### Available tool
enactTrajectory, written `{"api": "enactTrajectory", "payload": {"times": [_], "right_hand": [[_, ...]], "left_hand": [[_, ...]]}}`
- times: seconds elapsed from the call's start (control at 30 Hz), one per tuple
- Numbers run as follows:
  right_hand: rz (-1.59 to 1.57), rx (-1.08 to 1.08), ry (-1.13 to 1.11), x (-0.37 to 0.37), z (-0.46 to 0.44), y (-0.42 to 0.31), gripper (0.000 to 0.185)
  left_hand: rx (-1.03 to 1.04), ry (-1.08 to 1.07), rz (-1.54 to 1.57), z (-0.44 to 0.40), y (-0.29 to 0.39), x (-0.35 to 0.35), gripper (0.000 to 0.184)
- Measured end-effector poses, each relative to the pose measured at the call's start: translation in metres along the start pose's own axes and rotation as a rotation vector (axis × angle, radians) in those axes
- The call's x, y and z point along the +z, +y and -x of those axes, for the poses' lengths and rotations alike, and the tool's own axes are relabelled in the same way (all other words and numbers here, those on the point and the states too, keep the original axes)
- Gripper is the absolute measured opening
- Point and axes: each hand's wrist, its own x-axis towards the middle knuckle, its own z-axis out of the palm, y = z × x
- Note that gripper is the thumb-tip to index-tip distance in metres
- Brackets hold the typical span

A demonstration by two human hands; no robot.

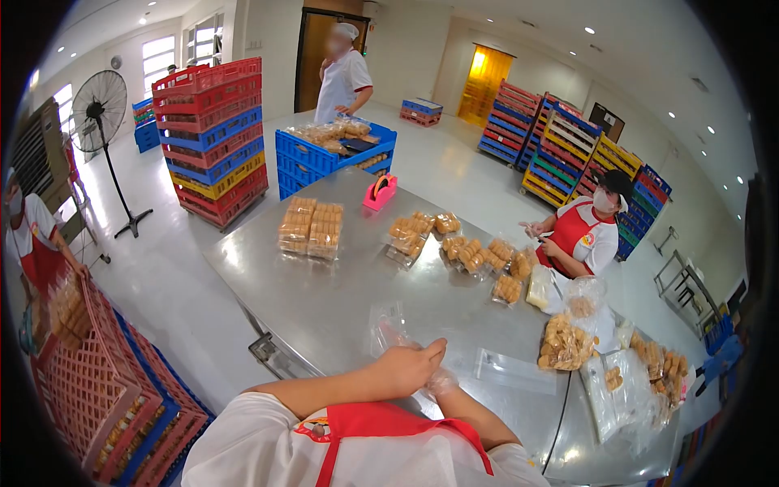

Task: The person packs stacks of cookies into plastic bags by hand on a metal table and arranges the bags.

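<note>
My left hand (pixel 408 369) is closed over the wrist of my right arm, its fingers curled at the crinkled cuff of a clear plastic glove (pixel 441 381). Beyond it, my right hand (pixel 393 330) shows partly through the clear plastic, fingers seemingly stretched out; the rest is hidden behind the left hand. Both are above the steel table (pixel 312 325). A flat clear plastic bag (pixel 516 372) lies to their right. Farther off are packs of round biscuits (pixel 312 227) and more biscuit packs (pixel 408 235).
A pink tape dispenser (pixel 380 193) stands near the far edge. Loose packs (pixel 560 342) and a stack of clear bags (pixel 613 390) lie at right. A co-worker (pixel 580 235) stands across the table. Crates (pixel 97 390) stand at left, beside another person (pixel 36 235).
</note>
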Motion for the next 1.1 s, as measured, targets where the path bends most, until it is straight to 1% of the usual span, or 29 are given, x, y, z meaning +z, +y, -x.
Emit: {"api": "enactTrajectory", "payload": {"times": [0.1, 0.2, 0.27, 0.33, 0.4, 0.5, 0.7, 0.77, 0.87, 0.9, 0.93, 0.97, 1.07, 1.1], "right_hand": [[-0.487, 0.260, 0.081, -0.003, -0.011, -0.011, 0.059], [-1.073, 0.430, 0.155, -0.013, -0.005, -0.022, 0.056], [-1.281, 0.463, 0.185, -0.015, -0.003, -0.028, 0.054], [-1.339, 0.471, 0.208, -0.012, -0.006, -0.029, 0.054], [-1.284, 0.444, 0.209, -0.005, -0.008, -0.022, 0.055], [-1.073, 0.372, 0.228, 0.004, -0.010, -0.007, 0.057], [-0.209, 0.155, 0.165, 0.016, -0.010, 0.018, 0.061], [-0.009, 0.102, 0.147, 0.020, -0.008, 0.022, 0.063], [0.208, 0.079, 0.129, 0.022, -0.005, 0.018, 0.065], [0.298, 0.137, 0.087, 0.011, -0.004, -0.010, 0.068], [0.319, 0.208, 0.019, 0.007, -0.006, -0.019, 0.068], [0.319, 0.228, 0.005, 0.007, -0.004, -0.020, 0.068], [0.258, 0.184, 0.028, 0.011, 0.004, -0.017, 0.067], [0.227, 0.160, 0.043, 0.013, 0.006, -0.015, 0.066]], "left_hand": [[-0.011, -0.033, -0.014, 0.002, 0.006, -0.014, 0.043], [0.020, -0.003, -0.033, 0.003, 0.002, -0.009, 0.048], [0.056, 0.026, -0.062, 0.002, -0.001, -0.003, 0.052], [0.042, 0.016, -0.049, 0.001, 0.003, -0.009, 0.055], [0.040, 0.003, -0.041, 0.002, 0.005, -0.014, 0.057], [0.060, -0.019, -0.028, 0.003, 0.008, -0.017, 0.061], [0.069, -0.122, 0.046, 0.006, 0.016, -0.022, 0.065], [0.064, -0.155, 0.060, 0.005, 0.020, -0.023, 0.065], [0.176, -0.035, 0.042, 0.006, 0.016, -0.009, 0.063], [0.185, -0.058, 0.049, 0.006, 0.018, -0.008, 0.065], [0.193, -0.081, 0.056, 0.005, 0.019, -0.008, 0.067], [0.202, -0.105, 0.064, 0.005, 0.021, -0.008, 0.070], [0.233, -0.161, 0.139, 0.003, 0.026, -0.009, 0.072], [0.214, -0.207, 0.210, 0.003, 0.028, -0.012, 0.071]]}}
